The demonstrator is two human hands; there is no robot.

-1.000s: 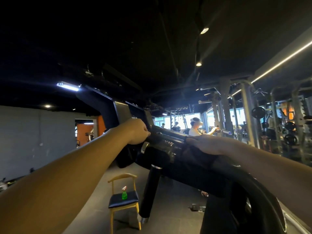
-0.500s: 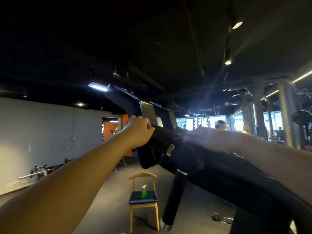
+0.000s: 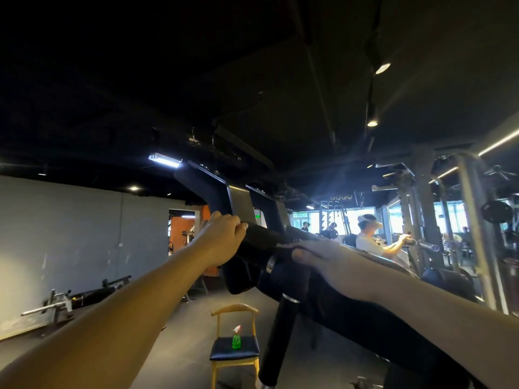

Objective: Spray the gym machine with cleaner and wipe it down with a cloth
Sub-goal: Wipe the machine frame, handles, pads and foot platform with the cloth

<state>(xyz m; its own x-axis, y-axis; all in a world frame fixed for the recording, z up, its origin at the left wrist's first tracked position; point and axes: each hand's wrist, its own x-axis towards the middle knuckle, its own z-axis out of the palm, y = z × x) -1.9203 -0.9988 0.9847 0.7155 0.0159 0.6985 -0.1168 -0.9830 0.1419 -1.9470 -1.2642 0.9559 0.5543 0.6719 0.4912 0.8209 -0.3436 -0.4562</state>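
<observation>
spray bottle (image 3: pixel 236 336) parked mid-seat on chair (image 3: pixel 224 353): spraying likely done | your left hand (image 3: pixel 224 237) grips machine bar (image 3: pixel 262 237) | right hand (image 3: pixel 317 254) flat on it, cloth unseen | wipe step, unfinished

We are looking at a matte black padded gym machine (image 3: pixel 264 240), a bright green plastic spray bottle (image 3: pixel 236 341) wearing a white trigger, a pale yellow wooden chair (image 3: pixel 234 308) with dark cushion, and a plain grey wall (image 3: pixel 84 234).
</observation>
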